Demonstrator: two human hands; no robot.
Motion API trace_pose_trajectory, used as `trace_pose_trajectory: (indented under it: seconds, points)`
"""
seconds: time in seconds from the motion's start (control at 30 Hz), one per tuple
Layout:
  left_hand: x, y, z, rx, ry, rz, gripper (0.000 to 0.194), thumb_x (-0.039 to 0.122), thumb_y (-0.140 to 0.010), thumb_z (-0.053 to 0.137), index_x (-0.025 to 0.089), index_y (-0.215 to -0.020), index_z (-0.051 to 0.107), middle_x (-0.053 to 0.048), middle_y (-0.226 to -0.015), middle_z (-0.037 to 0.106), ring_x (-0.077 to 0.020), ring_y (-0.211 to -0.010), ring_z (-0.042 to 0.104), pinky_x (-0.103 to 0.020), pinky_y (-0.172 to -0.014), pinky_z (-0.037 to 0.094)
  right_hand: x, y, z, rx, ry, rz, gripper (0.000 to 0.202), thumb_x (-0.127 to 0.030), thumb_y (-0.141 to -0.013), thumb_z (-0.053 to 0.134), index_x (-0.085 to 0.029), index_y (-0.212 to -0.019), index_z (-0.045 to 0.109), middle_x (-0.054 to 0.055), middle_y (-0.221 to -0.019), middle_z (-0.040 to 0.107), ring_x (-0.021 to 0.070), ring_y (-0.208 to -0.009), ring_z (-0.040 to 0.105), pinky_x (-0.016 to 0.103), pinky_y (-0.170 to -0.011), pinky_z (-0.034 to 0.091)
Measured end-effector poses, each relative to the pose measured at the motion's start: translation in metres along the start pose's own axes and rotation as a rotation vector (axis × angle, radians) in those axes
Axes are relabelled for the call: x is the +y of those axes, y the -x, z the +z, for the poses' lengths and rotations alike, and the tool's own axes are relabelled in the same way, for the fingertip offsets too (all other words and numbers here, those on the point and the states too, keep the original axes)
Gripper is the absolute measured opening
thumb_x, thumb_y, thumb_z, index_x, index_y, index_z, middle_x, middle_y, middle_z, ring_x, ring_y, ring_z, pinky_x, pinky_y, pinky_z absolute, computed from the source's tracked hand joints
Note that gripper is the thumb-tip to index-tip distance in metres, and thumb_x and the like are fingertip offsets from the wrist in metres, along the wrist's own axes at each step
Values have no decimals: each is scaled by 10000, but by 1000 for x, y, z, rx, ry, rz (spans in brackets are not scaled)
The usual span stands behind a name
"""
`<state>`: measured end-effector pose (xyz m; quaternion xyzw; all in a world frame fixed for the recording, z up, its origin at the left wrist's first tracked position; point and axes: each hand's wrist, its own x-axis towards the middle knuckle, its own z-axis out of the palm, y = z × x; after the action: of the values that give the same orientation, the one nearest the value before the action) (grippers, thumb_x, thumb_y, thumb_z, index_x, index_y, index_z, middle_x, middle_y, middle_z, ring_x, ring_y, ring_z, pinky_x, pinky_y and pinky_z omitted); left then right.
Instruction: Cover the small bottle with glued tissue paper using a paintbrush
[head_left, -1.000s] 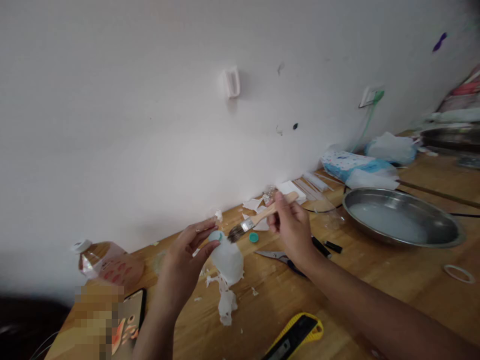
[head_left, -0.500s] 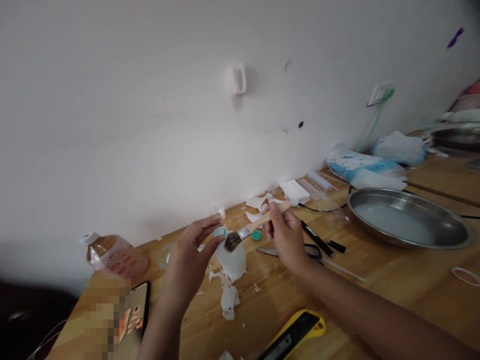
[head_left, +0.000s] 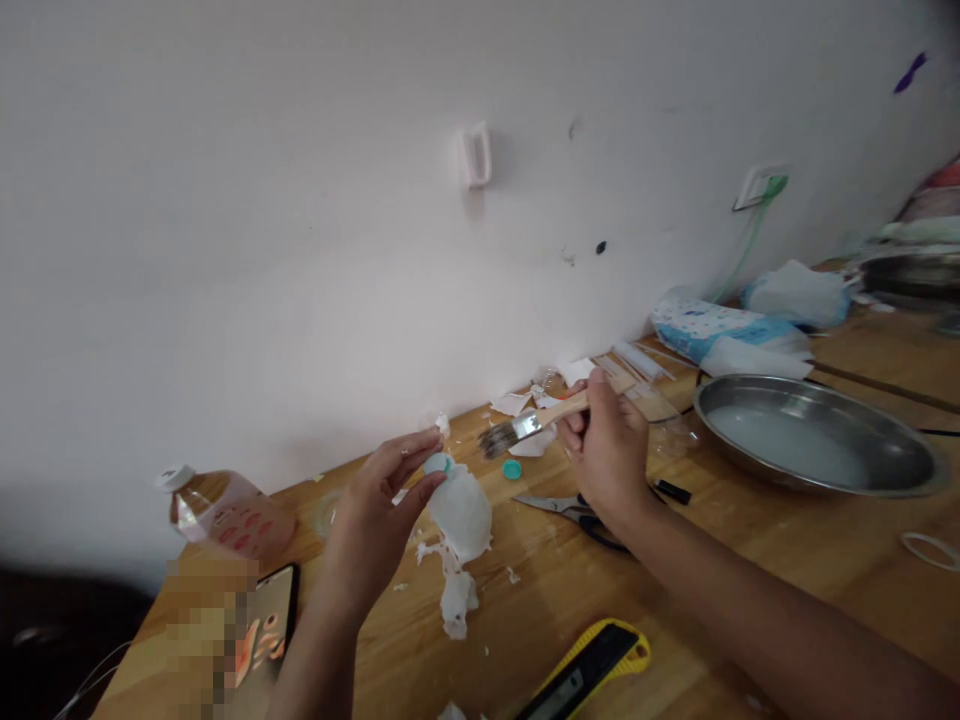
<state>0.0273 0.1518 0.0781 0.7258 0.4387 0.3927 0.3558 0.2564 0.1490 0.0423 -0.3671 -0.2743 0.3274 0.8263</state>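
My left hand (head_left: 386,505) pinches the narrow teal-edged top of a white, rounded bottle (head_left: 463,512) between thumb and fingers. The bottle's surface looks covered in pale, wet paper, and it leans on the wooden table. In my right hand (head_left: 609,440) is a flat paintbrush (head_left: 529,423), gripped by its wooden handle. Its dark, damp bristles point left and hover above the bottle, apart from it. Torn bits of white paper (head_left: 457,603) lie just in front of the bottle. A small teal cap (head_left: 511,469) lies beyond it, below the brush.
A steel basin (head_left: 817,435) with cloudy whitish liquid stands at right. Scissors (head_left: 574,512) lie under my right wrist, a yellow utility knife (head_left: 589,670) in front. At left are a drink bottle (head_left: 232,515) and phone (head_left: 274,620). Tissue packs (head_left: 720,330) sit by the wall.
My right hand has drawn the paintbrush up and to the right, off the bottle's top. My left hand stays in place, still holding the bottle.
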Motion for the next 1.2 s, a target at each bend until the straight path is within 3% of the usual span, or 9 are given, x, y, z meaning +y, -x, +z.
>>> trace_pose_trajectory:
  seconds: [0.17, 0.4, 0.5, 0.63, 0.8, 0.97, 1.2]
  points:
    - [1, 0, 1, -31, -21, 26, 314, 362, -857, 669, 286, -1161, 643, -48, -1257, 679, -215, -1185, 622, -418, -1063, 470, 20, 21, 5, -100, 79, 94, 433, -599, -851, 610, -178, -769, 555, -76, -468, 441, 58, -376, 397, 169, -362, 324]
    - [-3, -2, -1, -33, 21, 3, 305, 371, -851, 676, 275, -1139, 650, -46, -1239, 685, -212, -1161, 632, -417, -1061, 470, 46, 12, -5, -41, 148, 121, 437, -570, -812, 669, -166, -698, 548, -64, -448, 465, 60, -365, 404, 169, -345, 312]
    - [-3, -3, -3, -26, -19, 0, 304, 390, -854, 669, 287, -1140, 653, -34, -1230, 690, -209, -1138, 643, -404, -1041, 484, 37, -3, -8, 10, 105, 80, 431, -568, -825, 651, -177, -695, 525, -80, -436, 429, 56, -355, 378, 170, -341, 293]
    - [2, -2, -3, 42, -132, 8, 287, 387, -829, 694, 297, -1101, 673, -16, -1170, 714, -206, -1078, 667, -385, -988, 511, 9, -13, -5, 63, 21, -18, 405, -553, -859, 618, -193, -719, 495, -97, -456, 397, 45, -368, 356, 158, -353, 276]
    - [2, -1, -1, 106, -275, 58, 303, 407, -800, 723, 316, -1087, 687, -3, -1114, 731, -220, -1052, 673, -408, -962, 499, -9, 12, 6, -57, 24, -27, 408, -564, -880, 590, -190, -729, 529, -88, -457, 391, 47, -368, 357, 163, -360, 293]
    - [2, -1, 0, 100, -263, 52, 324, 404, -793, 733, 342, -1106, 679, 13, -1082, 735, -213, -1031, 674, -397, -947, 486, 18, 35, 5, -126, 105, 14, 407, -566, -889, 582, -178, -768, 556, -72, -469, 439, 57, -396, 402, 174, -395, 335]
    - [1, -4, -4, 132, -280, 23, 267, 401, -813, 699, 297, -1059, 691, -17, -1077, 732, -233, -1028, 663, -414, -944, 471, 41, 30, -4, -86, 175, 11, 414, -557, -874, 606, -169, -740, 555, -66, -470, 466, 60, -403, 412, 174, -400, 336]
